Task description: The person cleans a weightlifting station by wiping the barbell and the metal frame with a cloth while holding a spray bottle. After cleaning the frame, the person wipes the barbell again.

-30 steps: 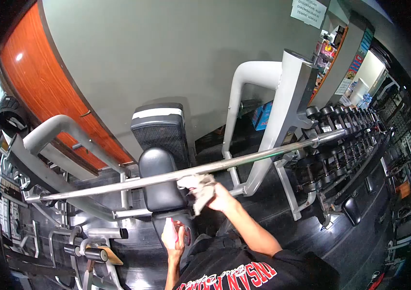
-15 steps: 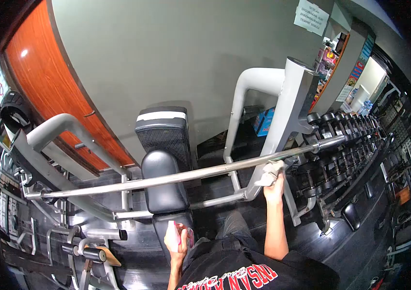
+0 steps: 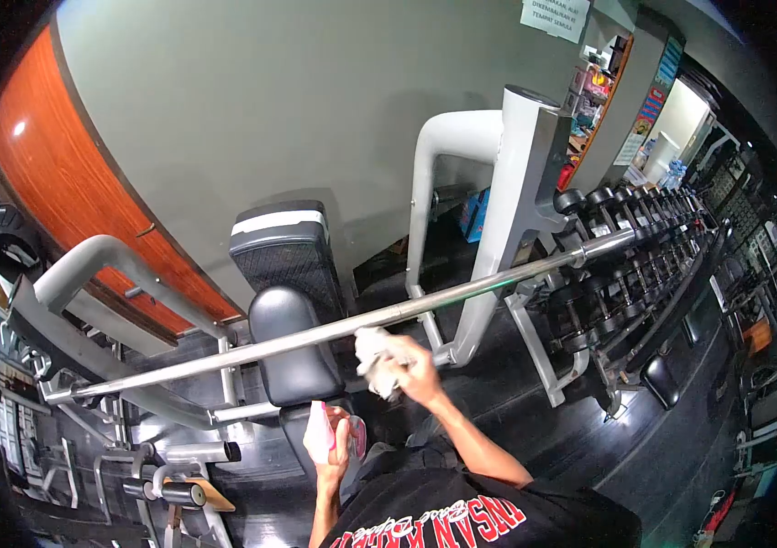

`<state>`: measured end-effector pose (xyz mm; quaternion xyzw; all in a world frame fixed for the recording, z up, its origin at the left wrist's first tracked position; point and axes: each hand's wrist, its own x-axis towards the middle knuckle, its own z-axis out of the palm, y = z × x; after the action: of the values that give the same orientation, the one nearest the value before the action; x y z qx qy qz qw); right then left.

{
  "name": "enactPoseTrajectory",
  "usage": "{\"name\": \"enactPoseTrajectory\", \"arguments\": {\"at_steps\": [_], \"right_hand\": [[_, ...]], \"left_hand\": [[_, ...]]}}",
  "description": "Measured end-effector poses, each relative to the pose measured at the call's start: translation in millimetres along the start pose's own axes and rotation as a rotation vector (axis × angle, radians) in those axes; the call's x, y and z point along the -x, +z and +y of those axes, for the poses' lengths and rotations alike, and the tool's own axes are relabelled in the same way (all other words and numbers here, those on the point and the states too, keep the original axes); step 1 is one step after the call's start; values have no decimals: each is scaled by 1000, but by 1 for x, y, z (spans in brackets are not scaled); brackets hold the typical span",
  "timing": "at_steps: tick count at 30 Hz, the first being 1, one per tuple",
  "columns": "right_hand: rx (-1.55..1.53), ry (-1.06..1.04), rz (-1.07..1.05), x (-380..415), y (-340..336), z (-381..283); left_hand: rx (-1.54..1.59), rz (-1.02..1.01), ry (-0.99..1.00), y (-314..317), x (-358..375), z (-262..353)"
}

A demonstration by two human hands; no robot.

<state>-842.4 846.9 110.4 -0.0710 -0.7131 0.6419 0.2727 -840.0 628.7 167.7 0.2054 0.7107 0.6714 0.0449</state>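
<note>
A long steel barbell crosses the view at a slant, resting on the grey bench-press frame. In my right hand is a crumpled white cloth, its top edge right at the underside of the bar near the middle. My left hand is wrapped round a spray bottle with a pink and white head, low in front of my body. The bottle's lower part is mostly hidden by the fingers. Behind the bar, the black padded bench stands just beyond my left hand.
Thick grey uprights flank the bench on both sides. A rack of black dumbbells runs back along the right. An orange wooden door is at the left, beside the grey wall. Another machine with rollers stands at lower left.
My right hand has moved left along the bar with the cloth, from near the right upright to the bar's middle. The left hand keeps the bottle. The view has shifted slightly.
</note>
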Motion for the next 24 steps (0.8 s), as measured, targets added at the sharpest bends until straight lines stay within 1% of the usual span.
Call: {"name": "enactPoseTrajectory", "arguments": {"at_steps": [1, 2, 3, 4, 5, 6, 8, 9, 10, 11, 12, 13, 14, 15, 16, 17, 18, 19, 20, 21, 22, 23, 24], "right_hand": [[8, -136, 104, -5, -12, -14], [192, -269, 264, -13, -29, -28], [248, -346, 401, -21, -49, -21], [410, -416, 546, -29, -69, -37], [606, -399, 682, -36, -87, -47], [767, -302, 772, -44, -105, -47], [871, -108, 615, -51, -135, -25], [887, -159, 655, -52, -127, -22], [928, -233, 592, -50, -116, -29], [882, -239, 539, -48, -102, -29], [849, -278, 467, -42, -78, -44], [728, -296, 404, -37, -56, -46], [719, -267, 289, -29, -38, -44], [651, -340, 184, -24, -26, -41], [499, -243, 35, -18, -17, -45], [389, -186, -55, -18, -19, -51], [277, -129, -144, -19, -20, -59], [292, -159, -157, -23, -30, -47], [214, -116, -15, -23, -41, -37], [355, -267, 100, -30, -58, -44], [470, -410, 269, -39, -76, -43], [617, -449, 432, -46, -101, -32], [707, -310, 527, -50, -115, -61]], "left_hand": [[20, -9, -2, -1, 2, 1], [17, -9, -4, -2, 4, -1], [15, 2, -9, -3, 6, -6], [14, 11, -15, -3, 9, -11], [14, 8, -17, -5, 11, -16], [-33, -14, -23, -6, 14, -20], [-79, -36, -29, -6, 17, -24], [-67, -39, -20, -4, 17, -25], [-54, -45, -10, -2, 16, -25], [-49, -48, -6, 1, 14, -25], [-47, -33, -31, 4, 12, -24], [-46, -21, -59, 7, 11, -23], [-45, -30, -59, 12, 8, -19], [-81, -56, -48, 16, 5, -13], [-118, -80, -36, 19, 3, -9], [-93, -110, -40, 21, 1, -18], [-105, -118, -17, 25, 0, -12], [-116, -121, 18, 28, -1, -8], [-127, -124, 54, 31, -3, -4], [-148, -151, 117, 32, -7, 5], [-148, -154, 119, 32, -6, 10], [-91, -196, 75, 32, -6, 13], [-35, -236, 30, 31, -5, 17]]}}
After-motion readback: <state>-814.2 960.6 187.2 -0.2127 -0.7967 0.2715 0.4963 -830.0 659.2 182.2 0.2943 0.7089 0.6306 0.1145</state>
